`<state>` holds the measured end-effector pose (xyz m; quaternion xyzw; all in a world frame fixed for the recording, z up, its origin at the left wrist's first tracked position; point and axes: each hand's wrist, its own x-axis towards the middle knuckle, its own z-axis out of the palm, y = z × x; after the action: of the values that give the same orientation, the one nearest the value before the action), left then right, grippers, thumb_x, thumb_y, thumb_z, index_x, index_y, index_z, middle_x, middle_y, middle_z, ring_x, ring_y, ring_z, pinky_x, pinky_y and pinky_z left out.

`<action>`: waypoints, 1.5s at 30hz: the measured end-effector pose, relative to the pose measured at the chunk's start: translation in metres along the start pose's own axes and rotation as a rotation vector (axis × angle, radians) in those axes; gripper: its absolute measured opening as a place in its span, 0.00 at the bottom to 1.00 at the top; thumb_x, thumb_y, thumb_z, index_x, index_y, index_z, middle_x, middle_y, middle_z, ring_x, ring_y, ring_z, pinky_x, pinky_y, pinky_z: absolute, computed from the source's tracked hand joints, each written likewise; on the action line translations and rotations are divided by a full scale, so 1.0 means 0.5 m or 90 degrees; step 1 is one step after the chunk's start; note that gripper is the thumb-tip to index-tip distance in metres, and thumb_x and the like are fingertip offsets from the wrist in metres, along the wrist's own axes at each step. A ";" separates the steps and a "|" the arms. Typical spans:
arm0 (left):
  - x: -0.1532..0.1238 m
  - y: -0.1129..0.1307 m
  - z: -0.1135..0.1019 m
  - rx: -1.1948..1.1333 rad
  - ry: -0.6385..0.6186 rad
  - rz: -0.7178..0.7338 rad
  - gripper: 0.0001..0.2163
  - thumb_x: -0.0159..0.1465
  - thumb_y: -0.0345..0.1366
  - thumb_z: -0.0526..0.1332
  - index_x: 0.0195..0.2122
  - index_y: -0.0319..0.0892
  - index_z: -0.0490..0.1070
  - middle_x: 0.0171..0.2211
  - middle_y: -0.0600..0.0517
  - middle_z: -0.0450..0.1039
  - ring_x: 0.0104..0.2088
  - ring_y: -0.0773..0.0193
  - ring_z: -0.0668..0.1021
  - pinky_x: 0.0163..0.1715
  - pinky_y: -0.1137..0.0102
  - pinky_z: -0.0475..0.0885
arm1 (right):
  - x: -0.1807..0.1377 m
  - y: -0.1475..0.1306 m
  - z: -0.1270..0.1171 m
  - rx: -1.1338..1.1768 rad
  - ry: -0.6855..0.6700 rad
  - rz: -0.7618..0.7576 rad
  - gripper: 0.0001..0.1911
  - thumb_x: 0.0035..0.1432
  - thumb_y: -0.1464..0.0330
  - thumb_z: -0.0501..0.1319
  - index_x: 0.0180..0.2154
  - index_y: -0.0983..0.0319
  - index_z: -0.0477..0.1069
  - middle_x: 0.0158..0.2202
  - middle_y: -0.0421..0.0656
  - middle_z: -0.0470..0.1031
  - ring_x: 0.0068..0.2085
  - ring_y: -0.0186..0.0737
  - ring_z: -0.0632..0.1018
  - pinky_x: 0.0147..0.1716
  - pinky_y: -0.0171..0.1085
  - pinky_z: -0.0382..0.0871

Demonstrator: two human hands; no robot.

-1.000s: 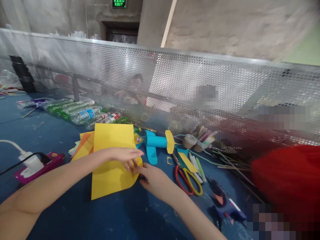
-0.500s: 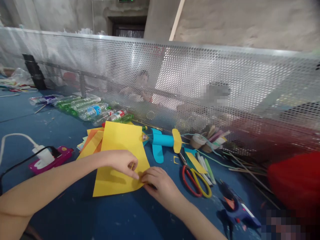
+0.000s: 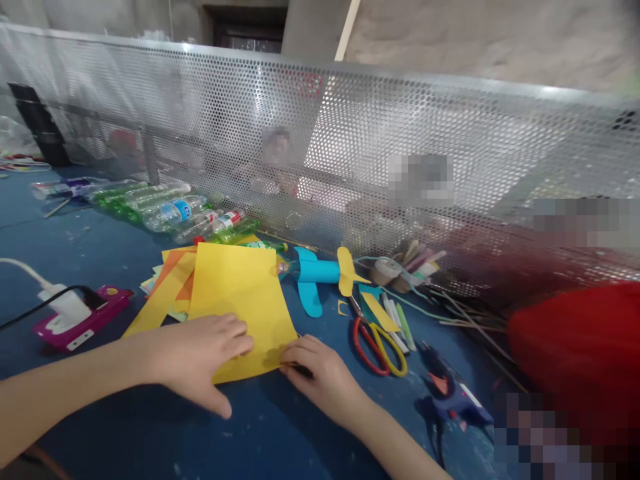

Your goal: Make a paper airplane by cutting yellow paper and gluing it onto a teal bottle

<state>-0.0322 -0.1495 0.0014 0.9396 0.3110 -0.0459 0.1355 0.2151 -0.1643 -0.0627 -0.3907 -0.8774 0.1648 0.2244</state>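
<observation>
A large sheet of yellow paper (image 3: 240,287) lies in front of me, its far left part over a stack of coloured papers (image 3: 173,270). My right hand (image 3: 320,370) pinches the sheet's near right corner between thumb and fingers. Over the near left part of the sheet is my left hand (image 3: 207,360), fingers apart and thumb stretched out, holding nothing. Just beyond the sheet's right edge rests a toy plane (image 3: 320,272) made from a bottle, with blue paper wings and a yellow tail. Scissors (image 3: 377,343) with red and yellow handles lie right of my right hand.
Several plastic bottles (image 3: 173,212) line the back left, before a perforated metal screen (image 3: 210,120). A magenta power strip (image 3: 83,320) with a plug sits at left. A blue glue gun (image 3: 457,397) lies at right, near a person's red clothing (image 3: 575,360). Sticks and cups (image 3: 395,270) stand behind.
My left hand has moved left and towards me from the sheet's right corner, and its fingers have spread. My right hand keeps its pinch on the corner. The view has shifted slightly.
</observation>
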 end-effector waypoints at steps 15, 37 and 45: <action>-0.075 -0.039 0.043 -0.175 0.065 -0.075 0.12 0.65 0.38 0.50 0.32 0.44 0.72 0.31 0.50 0.72 0.34 0.61 0.73 0.32 0.69 0.61 | -0.001 0.019 -0.004 0.118 -0.025 0.006 0.05 0.56 0.70 0.61 0.37 0.57 0.74 0.40 0.43 0.77 0.43 0.39 0.75 0.46 0.41 0.67; -0.070 -0.092 0.065 -0.309 0.081 -0.269 0.13 0.60 0.40 0.56 0.46 0.46 0.68 0.42 0.50 0.73 0.39 0.60 0.75 0.36 0.69 0.66 | 0.033 0.027 0.028 -0.028 0.095 0.301 0.11 0.56 0.60 0.57 0.38 0.55 0.58 0.21 0.32 0.62 0.21 0.36 0.68 0.21 0.32 0.59; -0.076 -0.094 0.086 -0.346 0.128 -0.259 0.14 0.63 0.39 0.54 0.50 0.47 0.64 0.51 0.49 0.69 0.49 0.58 0.72 0.46 0.67 0.66 | 0.037 0.028 0.034 -0.048 0.087 0.303 0.10 0.56 0.60 0.57 0.37 0.55 0.57 0.22 0.33 0.62 0.22 0.37 0.69 0.21 0.33 0.59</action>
<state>-0.0910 -0.1474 -0.0441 0.7879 0.5044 0.1053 0.3372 0.2038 -0.1430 -0.0789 -0.6049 -0.7488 0.1532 0.2232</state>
